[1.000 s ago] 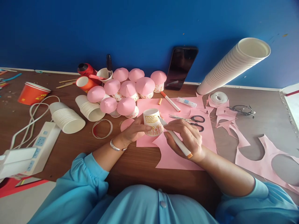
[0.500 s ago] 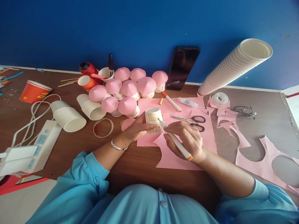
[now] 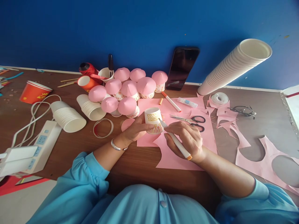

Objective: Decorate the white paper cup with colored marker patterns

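Note:
My left hand is wrapped round a small white paper cup that stands upside down on pink paper. Yellow and red drawing covers the cup's side. My right hand grips a white marker with an orange end, and its tip touches the cup's right side. Just behind the cup lies a cluster of several pink-capped cups. A pair of scissors lies on the pink paper right behind my right hand.
A long stack of white cups and a dark phone lean on the blue wall. Two shorter cup stacks, a power strip, an orange cup, a tape roll, glue and pink offcuts lie around.
The marker tip has shifted slightly on the cup's side. Both hands and the cup stay in nearly the same place.

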`<act>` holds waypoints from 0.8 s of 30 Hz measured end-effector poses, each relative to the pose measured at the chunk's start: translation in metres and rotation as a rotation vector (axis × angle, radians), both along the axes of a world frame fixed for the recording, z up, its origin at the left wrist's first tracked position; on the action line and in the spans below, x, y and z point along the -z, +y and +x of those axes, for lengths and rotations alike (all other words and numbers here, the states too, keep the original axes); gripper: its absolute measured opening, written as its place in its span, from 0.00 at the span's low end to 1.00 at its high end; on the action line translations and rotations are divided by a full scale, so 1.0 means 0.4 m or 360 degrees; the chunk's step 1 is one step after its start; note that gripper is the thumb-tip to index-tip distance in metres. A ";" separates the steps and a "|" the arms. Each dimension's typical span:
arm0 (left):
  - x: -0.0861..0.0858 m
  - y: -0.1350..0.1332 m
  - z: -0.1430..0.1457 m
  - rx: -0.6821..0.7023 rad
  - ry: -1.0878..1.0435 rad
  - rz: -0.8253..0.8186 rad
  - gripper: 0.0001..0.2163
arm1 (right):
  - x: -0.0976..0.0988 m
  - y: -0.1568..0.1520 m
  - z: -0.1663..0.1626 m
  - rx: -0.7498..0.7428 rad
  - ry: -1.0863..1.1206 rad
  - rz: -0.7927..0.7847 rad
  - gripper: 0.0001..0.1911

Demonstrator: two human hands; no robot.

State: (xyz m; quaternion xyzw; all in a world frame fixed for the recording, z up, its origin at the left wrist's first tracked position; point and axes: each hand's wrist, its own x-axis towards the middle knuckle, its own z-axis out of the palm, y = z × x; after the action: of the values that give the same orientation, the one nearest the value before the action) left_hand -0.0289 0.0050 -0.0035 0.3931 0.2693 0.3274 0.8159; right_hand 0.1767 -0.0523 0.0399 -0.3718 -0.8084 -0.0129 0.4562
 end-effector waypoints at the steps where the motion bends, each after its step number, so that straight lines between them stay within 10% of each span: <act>1: 0.000 0.000 0.001 -0.0009 0.0018 -0.0011 0.25 | 0.000 -0.001 -0.001 -0.0013 0.0001 0.0003 0.07; 24: 0.020 -0.005 0.009 -0.0099 0.0296 0.0123 0.28 | 0.012 -0.002 -0.015 -0.0083 -0.0150 0.0073 0.15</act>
State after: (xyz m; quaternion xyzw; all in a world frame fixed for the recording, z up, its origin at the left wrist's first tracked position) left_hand -0.0255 0.0030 -0.0116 0.4445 0.3432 0.3249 0.7610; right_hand 0.1708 -0.0529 0.0352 -0.3390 -0.8378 -0.0372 0.4263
